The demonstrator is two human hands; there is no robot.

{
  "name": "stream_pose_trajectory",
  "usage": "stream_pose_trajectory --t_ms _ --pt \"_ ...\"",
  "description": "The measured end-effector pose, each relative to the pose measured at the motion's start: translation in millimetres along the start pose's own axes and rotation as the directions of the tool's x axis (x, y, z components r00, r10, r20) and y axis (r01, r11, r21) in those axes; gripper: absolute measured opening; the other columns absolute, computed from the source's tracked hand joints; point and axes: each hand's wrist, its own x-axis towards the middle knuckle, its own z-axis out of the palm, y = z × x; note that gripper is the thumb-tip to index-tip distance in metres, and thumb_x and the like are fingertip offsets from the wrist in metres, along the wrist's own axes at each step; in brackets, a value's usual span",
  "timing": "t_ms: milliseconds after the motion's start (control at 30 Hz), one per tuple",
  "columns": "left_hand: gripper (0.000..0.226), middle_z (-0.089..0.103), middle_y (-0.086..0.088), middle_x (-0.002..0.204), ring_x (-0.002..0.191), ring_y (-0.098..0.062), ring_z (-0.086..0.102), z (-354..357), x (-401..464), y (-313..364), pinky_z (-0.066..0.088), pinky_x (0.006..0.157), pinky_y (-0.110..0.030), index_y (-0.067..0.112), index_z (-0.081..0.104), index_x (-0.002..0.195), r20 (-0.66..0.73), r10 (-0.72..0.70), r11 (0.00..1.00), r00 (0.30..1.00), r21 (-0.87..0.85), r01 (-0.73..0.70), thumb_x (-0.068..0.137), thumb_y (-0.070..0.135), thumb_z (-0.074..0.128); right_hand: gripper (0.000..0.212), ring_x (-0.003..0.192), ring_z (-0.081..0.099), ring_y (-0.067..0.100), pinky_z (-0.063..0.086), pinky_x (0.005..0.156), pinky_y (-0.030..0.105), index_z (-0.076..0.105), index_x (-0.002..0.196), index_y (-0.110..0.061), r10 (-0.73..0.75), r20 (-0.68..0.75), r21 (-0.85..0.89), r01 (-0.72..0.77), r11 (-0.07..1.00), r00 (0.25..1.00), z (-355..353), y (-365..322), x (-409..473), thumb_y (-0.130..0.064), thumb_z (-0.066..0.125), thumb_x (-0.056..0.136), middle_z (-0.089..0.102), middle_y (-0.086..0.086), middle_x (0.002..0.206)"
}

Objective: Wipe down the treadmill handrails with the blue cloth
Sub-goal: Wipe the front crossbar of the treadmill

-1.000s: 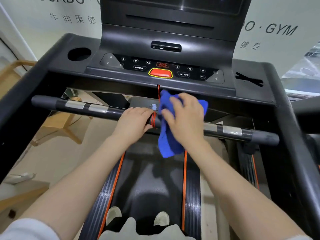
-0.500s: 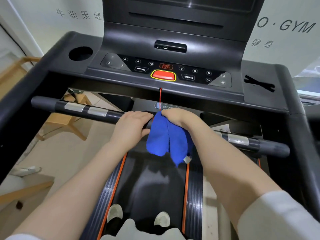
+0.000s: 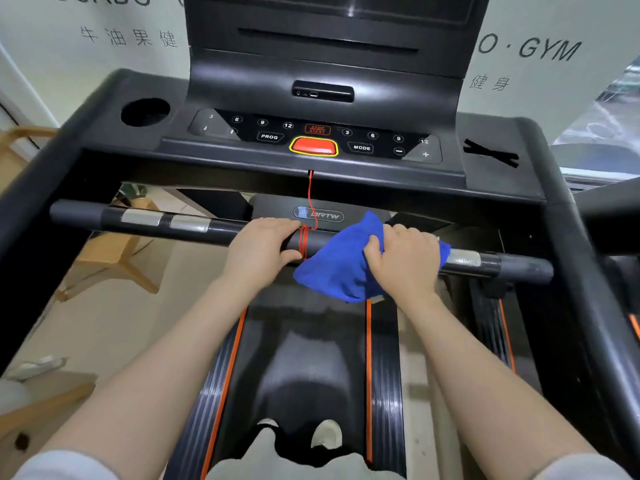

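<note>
The blue cloth (image 3: 337,268), soft and light, drapes over the handrail (image 3: 214,230); right hand (image 3: 405,261) clamps it round the bar, beside the bare-gripping left hand (image 3: 259,251); best bunched.

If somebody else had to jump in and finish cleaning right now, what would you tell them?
Left hand grips the front handrail bare, beside the red safety cord wound round it.
Right hand grips the blue cloth, wrapped over the bar right of centre.
Done: can't tell which parts are already wiped.
Left: the silver sensor pads, both bar ends and the side rails.
</note>
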Motion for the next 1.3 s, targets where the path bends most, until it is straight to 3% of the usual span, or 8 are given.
stream_pose_trajectory --t_ms 167,267,367,567,800,967,1100,1300 --pt "0.051 0.059 -0.007 0.127 0.119 -0.027 0.05 1 2 -5 0.033 0.099 -0.034 0.013 0.053 0.128 -0.014 0.042 0.999 0.999 0.013 -0.042 0.081 0.028 0.067 0.041 0.059 0.048 0.028 0.024 0.062 0.033 0.038 0.056 -0.012 0.168 0.121 0.002 -0.17 0.986 0.978 -8 7 11 -0.036 0.017 0.081 0.048 0.003 0.057" --pt "0.049 0.063 -0.008 0.121 0.114 -0.029 0.054 4 8 -9 0.037 0.097 -0.04 0.012 0.056 0.123 -0.002 0.093 0.995 0.996 0.04 -0.093 0.079 0.029 0.069 0.047 0.06 0.054 0.03 0.026 0.063 0.034 0.049 0.063 -0.013 0.094 0.097 0.033 -0.097 0.995 0.991 -5 -42 11 -0.042 0.02 0.085 0.057 0.006 0.061" --pt "0.044 0.066 -0.008 0.113 0.105 -0.03 0.057 5 11 -12 0.041 0.092 -0.042 0.014 0.059 0.116 -0.007 0.133 0.987 0.991 0.091 -0.132 0.077 0.032 0.069 0.048 0.052 0.045 0.026 0.028 0.06 0.033 0.048 0.062 -0.015 0.082 0.038 0.063 -0.085 0.994 0.996 0 -75 12 -0.047 0.023 0.088 0.057 0.005 0.058" --pt "0.049 0.062 -0.007 0.118 0.108 -0.031 0.053 6 14 -17 0.036 0.091 -0.039 0.016 0.053 0.123 0.012 0.16 0.977 0.987 0.144 -0.16 0.08 0.037 0.065 0.043 0.053 0.048 0.03 0.024 0.058 0.032 0.045 0.066 -0.013 -0.091 0.041 0.102 0.086 0.991 0.995 0 -34 10 -0.041 0.021 0.088 0.05 0.003 0.056" --pt "0.045 0.066 -0.008 0.11 0.101 -0.033 0.058 9 9 -15 0.04 0.088 -0.041 0.012 0.059 0.115 -0.04 0.175 0.977 0.984 0.129 -0.169 0.075 0.028 0.073 0.046 0.055 0.049 0.031 0.025 0.056 0.032 0.039 0.062 -0.013 0.075 0.091 0.025 -0.078 0.997 0.993 -8 49 3 -0.044 0.013 0.085 0.048 0.003 0.054" --pt "0.047 0.065 -0.009 0.112 0.107 -0.032 0.056 8 7 -3 0.038 0.096 -0.041 0.011 0.056 0.118 -0.035 0.077 0.991 0.996 0.111 -0.073 0.074 0.022 0.067 0.037 0.074 0.05 0.032 0.028 0.068 0.032 0.052 0.073 -0.011 0.23 0.314 -0.045 -0.227 0.973 0.921 -19 59 14 -0.03 0.03 0.095 0.067 0.012 0.085" --pt "0.055 0.052 -0.012 0.131 0.135 -0.029 0.035 10 2 21 0.015 0.113 -0.046 0.008 0.041 0.133 -0.068 -0.034 0.999 0.997 0.034 0.036 0.081 0.015 0.055 0.043 0.083 0.06 0.033 0.026 0.066 0.035 0.059 0.093 -0.015 -0.092 0.213 0.069 0.079 0.994 0.973 -10 -9 10 -0.037 0.022 0.093 0.066 0.007 0.089" --pt "0.041 0.06 -0.012 0.118 0.11 -0.031 0.054 21 10 61 0.041 0.096 -0.04 0.004 0.054 0.12 -0.161 0.141 0.984 0.977 -0.088 -0.156 0.084 0.022 0.045 0.062 0.084 0.062 0.027 0.03 0.063 0.032 0.055 0.103 -0.02 -0.317 0.232 0.177 0.28 0.943 0.92 -14 21 13 -0.06 0.01 0.086 0.066 0.002 0.089"
